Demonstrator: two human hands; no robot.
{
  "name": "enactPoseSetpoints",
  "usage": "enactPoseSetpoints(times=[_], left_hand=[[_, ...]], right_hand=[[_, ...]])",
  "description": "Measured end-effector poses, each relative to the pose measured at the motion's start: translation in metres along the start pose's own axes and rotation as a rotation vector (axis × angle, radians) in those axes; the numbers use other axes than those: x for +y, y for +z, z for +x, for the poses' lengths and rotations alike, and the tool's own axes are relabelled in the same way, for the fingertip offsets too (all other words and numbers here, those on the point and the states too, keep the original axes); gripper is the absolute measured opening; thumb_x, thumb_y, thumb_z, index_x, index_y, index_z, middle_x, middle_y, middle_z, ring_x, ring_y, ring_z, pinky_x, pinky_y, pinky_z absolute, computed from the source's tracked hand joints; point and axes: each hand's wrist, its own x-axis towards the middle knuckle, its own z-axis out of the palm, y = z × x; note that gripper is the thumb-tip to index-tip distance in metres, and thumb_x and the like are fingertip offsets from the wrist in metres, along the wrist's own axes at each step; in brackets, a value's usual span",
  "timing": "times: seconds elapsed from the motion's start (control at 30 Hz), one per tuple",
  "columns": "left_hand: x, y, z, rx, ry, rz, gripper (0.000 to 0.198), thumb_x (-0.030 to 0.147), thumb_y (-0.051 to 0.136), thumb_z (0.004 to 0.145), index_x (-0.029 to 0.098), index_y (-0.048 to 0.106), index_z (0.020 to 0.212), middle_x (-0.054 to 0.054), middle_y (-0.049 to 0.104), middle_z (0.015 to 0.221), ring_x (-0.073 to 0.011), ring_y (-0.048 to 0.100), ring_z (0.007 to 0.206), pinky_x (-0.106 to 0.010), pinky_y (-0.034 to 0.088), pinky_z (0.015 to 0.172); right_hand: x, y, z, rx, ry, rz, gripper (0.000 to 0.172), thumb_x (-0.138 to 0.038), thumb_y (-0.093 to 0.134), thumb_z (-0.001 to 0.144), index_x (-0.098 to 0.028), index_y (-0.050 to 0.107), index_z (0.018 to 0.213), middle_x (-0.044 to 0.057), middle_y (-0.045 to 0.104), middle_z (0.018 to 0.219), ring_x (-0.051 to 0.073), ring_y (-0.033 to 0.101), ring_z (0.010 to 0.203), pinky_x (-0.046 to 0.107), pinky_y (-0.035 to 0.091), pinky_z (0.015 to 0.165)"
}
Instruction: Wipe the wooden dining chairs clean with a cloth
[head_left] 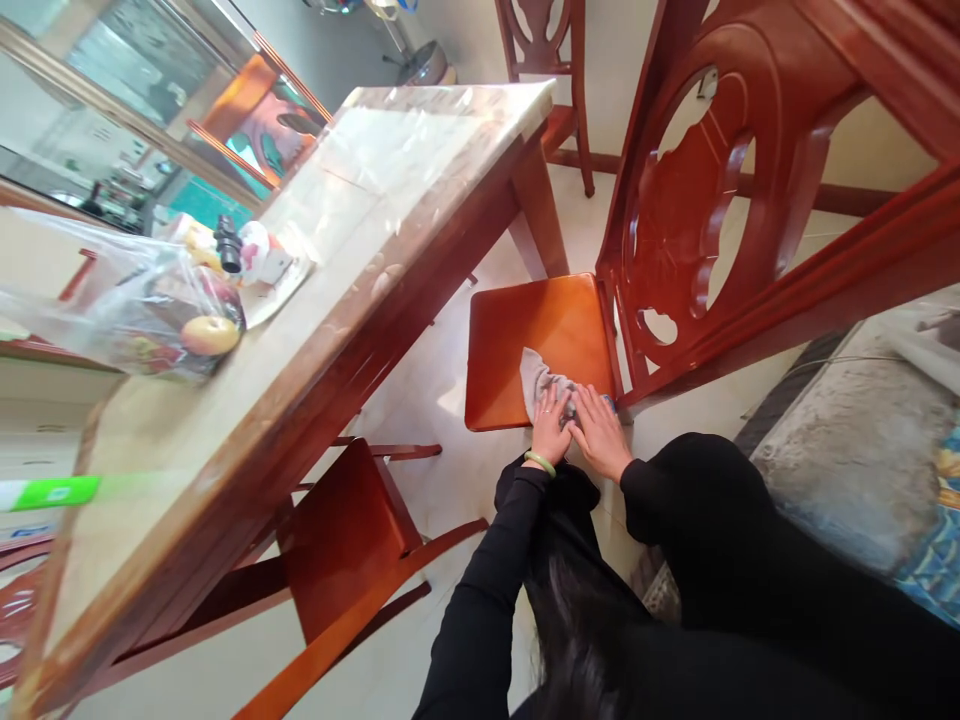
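A greyish cleaning cloth (534, 376) lies bunched on the orange-brown wooden seat (534, 312) of a chair, near its front corner. My left hand (551, 433), with a ring and a pale green bangle, rests on the cloth with fingers stretched out. Beside it, my right hand (602, 433) lies flat over the cloth's other side, fingers extended and the thumb close to the left hand. Part of the cloth is hidden beneath my fingers. A small blue bit shows by the right fingertips; I cannot tell what it is.
The chair's carved back (694, 200) rises at the right. A marble-topped table (360, 200) runs along the left, bearing a plastic bag of fruit (210, 336). A second chair (341, 535) is tucked under it; another chair (546, 40) stands behind. A covered couch-like surface (847, 440) is at the right.
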Motion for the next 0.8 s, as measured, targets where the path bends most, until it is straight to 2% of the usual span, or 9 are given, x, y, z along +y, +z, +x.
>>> enactPoseSetpoints(times=[0.1,0.2,0.3,0.4,0.53,0.6,0.67,0.8], left_hand=[[-0.01,-0.005,0.003,0.062,-0.036,0.048,0.069,0.037,0.041,0.113,0.021,0.036,0.18,-0.005,0.018,0.193,-0.0271,0.009,0.181,-0.051,0.014,0.149],[-0.011,-0.004,0.032,0.01,-0.052,0.116,0.073,0.045,0.039,0.114,0.017,0.032,0.181,-0.008,0.016,0.193,-0.0333,0.01,0.181,-0.058,0.012,0.149],[-0.006,-0.01,0.084,0.019,0.018,0.162,0.073,0.046,0.036,0.115,0.019,0.03,0.182,-0.006,0.012,0.193,-0.0361,0.008,0.181,-0.065,0.01,0.148],[-0.001,-0.027,0.149,0.028,0.079,0.184,0.07,0.043,0.034,0.115,0.022,0.032,0.182,-0.002,0.014,0.193,-0.0361,0.009,0.182,-0.069,0.009,0.148],[-0.006,-0.05,0.229,0.067,0.106,0.186,0.067,0.039,0.033,0.115,0.027,0.034,0.181,0.002,0.018,0.193,-0.0327,0.011,0.181,-0.065,0.01,0.148],[-0.019,-0.061,0.258,0.095,0.096,0.184,0.066,0.039,0.035,0.116,0.027,0.035,0.181,0.003,0.019,0.193,-0.0328,0.012,0.181,-0.063,0.009,0.149],[-0.039,-0.072,0.278,0.124,0.063,0.175,0.065,0.038,0.037,0.117,0.026,0.036,0.181,0.002,0.021,0.193,-0.033,0.014,0.181,-0.06,0.009,0.149],[-0.095,-0.095,0.291,0.196,-0.067,0.136,0.064,0.03,0.035,0.119,0.023,0.028,0.182,0.002,0.017,0.194,-0.0308,0.01,0.18,-0.057,0.006,0.149]], right_hand=[[0.0,0.007,0.002,-0.001,-0.043,-0.027,0.064,-0.042,0.038,0.115,-0.019,0.052,0.173,0.01,0.033,0.186,0.035,0.024,0.178,0.059,0.024,0.144],[0.005,0.014,0.024,-0.001,0.034,-0.036,0.066,-0.041,0.035,0.114,-0.01,0.056,0.169,0.014,0.038,0.184,0.037,0.029,0.176,0.059,0.024,0.144],[0.01,0.016,0.065,0.104,0.15,-0.024,0.07,-0.039,0.027,0.115,-0.004,0.051,0.171,0.018,0.035,0.184,0.037,0.025,0.177,0.06,0.023,0.144],[0.017,0.016,0.119,0.259,0.3,-0.009,0.073,-0.04,0.022,0.114,-0.002,0.049,0.171,0.021,0.032,0.185,0.039,0.022,0.177,0.064,0.02,0.143],[0.03,0.015,0.2,0.433,0.4,0.002,0.071,-0.039,0.027,0.113,-0.004,0.051,0.17,0.023,0.034,0.184,0.042,0.024,0.175,0.073,0.021,0.139],[0.033,0.016,0.24,0.439,0.385,0.002,0.07,-0.039,0.03,0.112,-0.004,0.052,0.169,0.023,0.034,0.184,0.042,0.024,0.175,0.075,0.02,0.139],[0.03,0.017,0.277,0.392,0.351,0.002,0.07,-0.039,0.035,0.111,-0.002,0.052,0.169,0.022,0.034,0.184,0.043,0.024,0.175,0.073,0.018,0.14],[0.002,0.031,0.336,0.251,0.202,0.0,0.066,-0.04,0.05,0.111,-0.004,0.058,0.165,0.02,0.038,0.183,0.044,0.024,0.174,0.068,0.015,0.143]])
